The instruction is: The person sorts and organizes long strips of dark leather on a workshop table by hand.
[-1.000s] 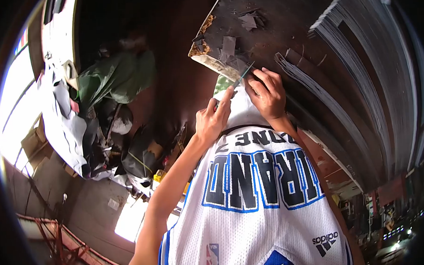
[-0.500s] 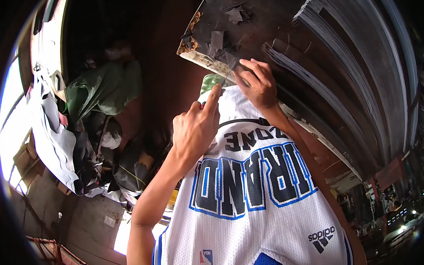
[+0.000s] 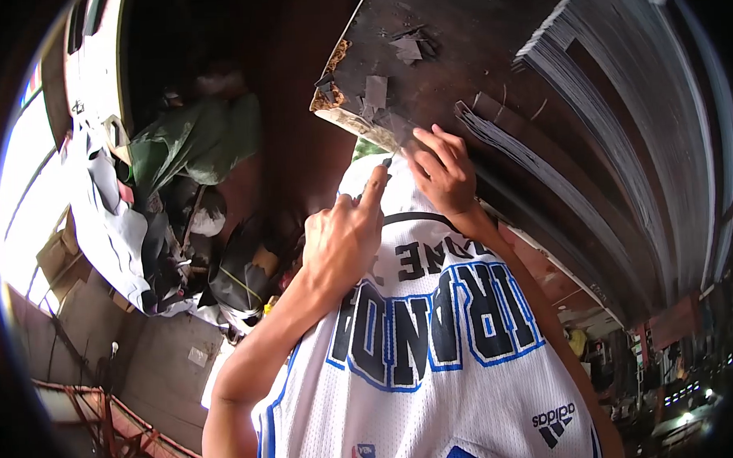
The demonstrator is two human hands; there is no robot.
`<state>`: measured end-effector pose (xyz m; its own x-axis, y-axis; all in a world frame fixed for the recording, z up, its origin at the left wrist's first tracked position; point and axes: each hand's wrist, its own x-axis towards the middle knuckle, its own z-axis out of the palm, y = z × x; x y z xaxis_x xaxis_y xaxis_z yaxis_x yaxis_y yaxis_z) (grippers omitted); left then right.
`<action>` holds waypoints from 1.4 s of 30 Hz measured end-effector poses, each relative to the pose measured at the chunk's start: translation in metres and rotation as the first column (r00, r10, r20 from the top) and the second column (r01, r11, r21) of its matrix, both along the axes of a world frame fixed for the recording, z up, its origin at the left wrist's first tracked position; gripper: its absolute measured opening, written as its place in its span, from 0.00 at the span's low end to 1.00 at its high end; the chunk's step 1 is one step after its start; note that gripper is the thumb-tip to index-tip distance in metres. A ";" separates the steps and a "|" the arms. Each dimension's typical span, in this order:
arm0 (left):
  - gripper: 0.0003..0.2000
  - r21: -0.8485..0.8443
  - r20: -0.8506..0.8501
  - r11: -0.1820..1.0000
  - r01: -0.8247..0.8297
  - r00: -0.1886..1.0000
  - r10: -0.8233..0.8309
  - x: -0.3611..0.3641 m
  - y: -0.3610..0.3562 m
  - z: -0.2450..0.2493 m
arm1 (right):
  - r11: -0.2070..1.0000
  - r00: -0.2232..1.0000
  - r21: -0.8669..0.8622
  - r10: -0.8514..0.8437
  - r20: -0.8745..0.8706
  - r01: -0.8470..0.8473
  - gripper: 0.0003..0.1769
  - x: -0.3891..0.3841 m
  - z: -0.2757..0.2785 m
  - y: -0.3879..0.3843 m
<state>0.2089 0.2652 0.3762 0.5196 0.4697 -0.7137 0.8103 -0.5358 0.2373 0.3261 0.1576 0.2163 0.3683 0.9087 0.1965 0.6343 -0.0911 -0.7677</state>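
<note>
Dark and scuffed, the work surface (image 3: 473,56) runs away from us beyond our white basketball jersey (image 3: 437,412). Our left grip (image 3: 343,238) is curled around a slim tool (image 3: 387,162), index finger laid straight along it; only its dark tip shows, just short of the surface's worn pale edge. Our right grip (image 3: 444,178) lies at that edge, fingers slightly spread beside a thin dark piece (image 3: 397,126); we cannot tell whether it is pinched. Past our fingertips lie grey scraps (image 3: 376,90), and rightward, long stacked sheets (image 3: 629,107). Well off to the left are crumpled green sheeting (image 3: 194,146) and bright openings (image 3: 31,216).
</note>
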 end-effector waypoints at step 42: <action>0.24 0.077 0.159 0.997 0.024 0.987 -0.036 -0.023 -0.005 -0.017 | 0.999 0.998 0.047 -0.007 0.067 0.004 0.11 0.011 -0.015 0.001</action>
<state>0.1857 0.2602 0.3589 0.6391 0.5005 -0.5840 0.7482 -0.5805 0.3213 0.3375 0.1585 0.2009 0.3578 0.8958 0.2637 0.6844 -0.0594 -0.7267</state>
